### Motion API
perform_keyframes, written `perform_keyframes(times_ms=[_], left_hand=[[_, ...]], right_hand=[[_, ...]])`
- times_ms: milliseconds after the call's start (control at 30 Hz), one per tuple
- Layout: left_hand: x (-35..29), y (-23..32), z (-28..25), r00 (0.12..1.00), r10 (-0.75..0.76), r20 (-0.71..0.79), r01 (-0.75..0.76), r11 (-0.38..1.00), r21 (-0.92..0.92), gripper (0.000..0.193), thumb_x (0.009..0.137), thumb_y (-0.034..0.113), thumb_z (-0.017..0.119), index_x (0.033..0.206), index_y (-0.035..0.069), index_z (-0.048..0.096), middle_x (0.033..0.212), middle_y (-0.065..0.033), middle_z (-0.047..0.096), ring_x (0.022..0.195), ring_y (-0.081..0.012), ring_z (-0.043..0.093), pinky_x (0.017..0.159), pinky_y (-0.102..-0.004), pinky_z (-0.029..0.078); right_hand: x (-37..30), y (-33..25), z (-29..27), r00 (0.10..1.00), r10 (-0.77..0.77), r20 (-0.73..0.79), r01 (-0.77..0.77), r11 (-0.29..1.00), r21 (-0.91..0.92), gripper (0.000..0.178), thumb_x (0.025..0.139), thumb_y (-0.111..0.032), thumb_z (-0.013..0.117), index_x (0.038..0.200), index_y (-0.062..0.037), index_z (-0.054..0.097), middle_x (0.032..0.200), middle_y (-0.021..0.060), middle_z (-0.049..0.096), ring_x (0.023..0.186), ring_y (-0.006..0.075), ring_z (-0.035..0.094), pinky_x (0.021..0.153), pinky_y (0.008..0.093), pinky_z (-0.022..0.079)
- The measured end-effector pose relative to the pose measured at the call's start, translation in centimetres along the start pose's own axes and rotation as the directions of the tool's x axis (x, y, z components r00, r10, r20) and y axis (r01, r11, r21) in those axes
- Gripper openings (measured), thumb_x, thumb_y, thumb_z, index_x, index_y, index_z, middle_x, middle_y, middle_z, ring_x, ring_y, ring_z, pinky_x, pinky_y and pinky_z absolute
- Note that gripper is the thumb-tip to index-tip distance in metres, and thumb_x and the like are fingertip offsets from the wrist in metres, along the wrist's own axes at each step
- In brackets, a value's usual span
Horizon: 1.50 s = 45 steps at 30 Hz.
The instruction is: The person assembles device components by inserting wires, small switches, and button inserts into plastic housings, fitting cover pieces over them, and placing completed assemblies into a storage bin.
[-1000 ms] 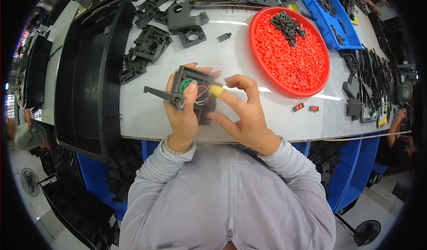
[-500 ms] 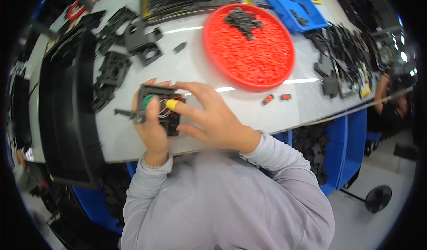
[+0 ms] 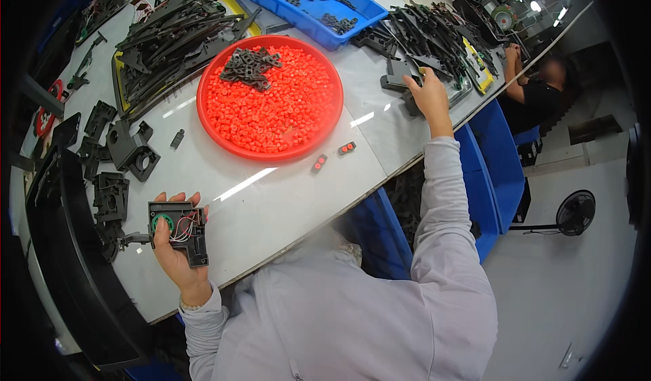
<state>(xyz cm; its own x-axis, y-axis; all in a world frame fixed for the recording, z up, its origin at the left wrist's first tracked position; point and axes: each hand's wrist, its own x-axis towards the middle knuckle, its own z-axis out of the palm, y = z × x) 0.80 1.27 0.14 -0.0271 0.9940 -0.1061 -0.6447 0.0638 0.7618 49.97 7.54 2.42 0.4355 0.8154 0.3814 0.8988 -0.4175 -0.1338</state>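
While clasping an open dark housing with green disc and thin wires in the left hand at eight o'clock in the head view, holding out the right hand beside dark grey parts at two o'clock, impossible to tell whether gripping one; nearby, at eleven o'clock, heaped with red pieces in a red basin.

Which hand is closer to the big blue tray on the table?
Right. The right hand is below and right of the blue tray, at some dark parts; the left hand is much farther away, at lower left, holding a dark housing.
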Motion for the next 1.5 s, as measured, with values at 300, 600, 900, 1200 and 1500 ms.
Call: perform_keyframes(times_ms=[300,600,900,1200,1500], left_hand=[[-0.9,-0.4,1.2,0.998,-0.006,-0.06,0.006,1.0,-0.002,0.044,0.089,0.023,0.047,0.125,-0.001,0.038,0.111,-0.0196,0.054,0.103,-0.0354,0.057,0.081,-0.0432,0.053],[-0.5,-0.7,1.2,1.0,0.002,0.029,-0.001,1.0,-0.026,0.04,0.09,0.024,0.047,0.123,0.001,0.039,0.117,-0.0221,0.051,0.108,-0.0375,0.054,0.082,-0.0446,0.053],[-1.2,0.2,1.5,0.999,0.047,0.026,-0.047,0.999,0.024,0.042,0.088,0.023,0.049,0.122,0.0,0.039,0.112,-0.0215,0.054,0.103,-0.0339,0.058,0.081,-0.0419,0.053],[-1.5,0.2,0.3,0.983,0.152,0.102,-0.16,0.985,0.071,0.036,0.091,0.013,0.05,0.12,-0.005,0.04,0.109,-0.0183,0.057,0.1,-0.0234,0.059,0.086,-0.034,0.05],[-1.2,0.2,0.8,0.985,0.157,0.076,-0.171,0.951,0.258,0.037,0.087,0.012,0.046,0.12,-0.005,0.039,0.106,-0.0216,0.057,0.1,-0.0289,0.06,0.084,-0.0371,0.052]], right_hand=[[4.4,-3.6,5.1,0.982,0.137,0.128,-0.115,0.979,-0.168,0.055,0.067,-0.04,0.067,0.112,-0.0113,0.055,0.109,0.0174,0.059,0.103,0.0355,0.057,0.083,0.0491,0.045],[-1.6,-9.3,-0.9,0.979,-0.199,-0.036,0.098,0.315,0.944,0.049,0.077,0.005,0.063,0.123,-0.0018,0.047,0.115,0.0105,0.052,0.103,0.0158,0.053,0.088,0.0276,0.045],[-13.2,-24.9,-6.1,0.613,-0.785,-0.091,0.27,0.1,0.958,0.06,0.055,-0.004,0.073,0.113,-0.0043,0.056,0.111,0.0143,0.054,0.101,0.0269,0.056,0.083,0.034,0.046],[-13.6,-28.1,-8.3,0.15,-0.985,-0.08,0.453,-0.003,0.892,0.056,0.052,-0.004,0.07,0.106,-0.0059,0.054,0.106,0.012,0.056,0.091,0.0292,0.054,0.078,0.0366,0.046],[-12.5,-28.8,-8.9,-0.103,-0.991,0.089,0.524,0.021,0.852,0.052,0.056,-0.011,0.067,0.106,-0.0064,0.053,0.101,0.0079,0.056,0.088,0.0262,0.052,0.074,0.0356,0.046]])
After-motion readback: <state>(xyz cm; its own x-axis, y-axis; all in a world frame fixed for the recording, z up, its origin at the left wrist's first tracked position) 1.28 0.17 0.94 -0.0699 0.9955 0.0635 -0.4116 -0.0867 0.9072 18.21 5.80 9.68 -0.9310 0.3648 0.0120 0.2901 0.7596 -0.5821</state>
